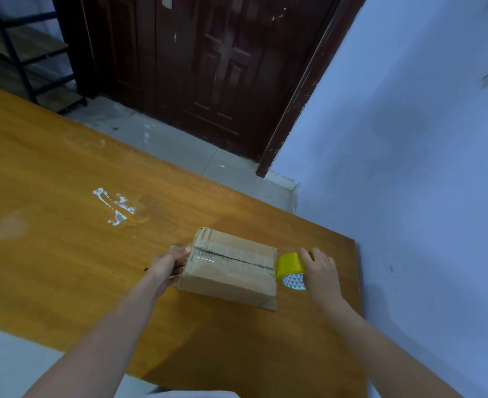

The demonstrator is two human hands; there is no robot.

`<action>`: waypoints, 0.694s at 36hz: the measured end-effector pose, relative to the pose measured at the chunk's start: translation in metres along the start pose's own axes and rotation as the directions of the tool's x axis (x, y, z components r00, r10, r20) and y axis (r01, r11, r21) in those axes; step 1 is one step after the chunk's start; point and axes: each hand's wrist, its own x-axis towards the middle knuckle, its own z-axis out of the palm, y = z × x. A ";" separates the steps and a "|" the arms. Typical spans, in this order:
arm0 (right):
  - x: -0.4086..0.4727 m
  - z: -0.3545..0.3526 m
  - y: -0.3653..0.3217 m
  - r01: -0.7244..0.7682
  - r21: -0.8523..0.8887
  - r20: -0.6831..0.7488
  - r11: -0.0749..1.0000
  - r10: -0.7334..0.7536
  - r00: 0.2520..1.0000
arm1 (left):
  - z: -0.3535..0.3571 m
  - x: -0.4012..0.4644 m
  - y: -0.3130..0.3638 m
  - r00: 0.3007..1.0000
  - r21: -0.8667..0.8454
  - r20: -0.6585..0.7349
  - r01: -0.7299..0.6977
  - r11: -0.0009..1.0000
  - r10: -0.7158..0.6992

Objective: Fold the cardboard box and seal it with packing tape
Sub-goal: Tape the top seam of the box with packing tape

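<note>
Head view: box (231,268) on bench (64,254), flaps closed. We steady its end with left hand (169,264), fingers curled on edge; right hand (320,268) grips tape (290,270) at far end. Sealing step; next likely cut, press down.

Both forearms reach forward, the left hand (170,264) with fingers curled in a grip, the right hand (320,267) likewise.

Single head view, looking forward and down over table (64,254) corner, hands close below.
</note>
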 end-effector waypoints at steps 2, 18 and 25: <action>-0.001 0.000 -0.001 -0.014 0.009 0.004 1.000 0.014 1.000 | 0.005 0.000 -0.002 1.000 -0.016 -0.010 0.000 1.000 0.000; -0.005 -0.001 -0.016 -0.044 0.039 -0.018 0.998 0.044 0.999 | 0.015 -0.010 0.018 0.915 0.251 -0.324 -0.160 0.955 0.239; -0.018 0.002 -0.032 -0.091 0.093 0.012 0.992 0.091 0.996 | 0.034 -0.026 0.028 0.859 0.772 0.021 -0.340 0.537 0.512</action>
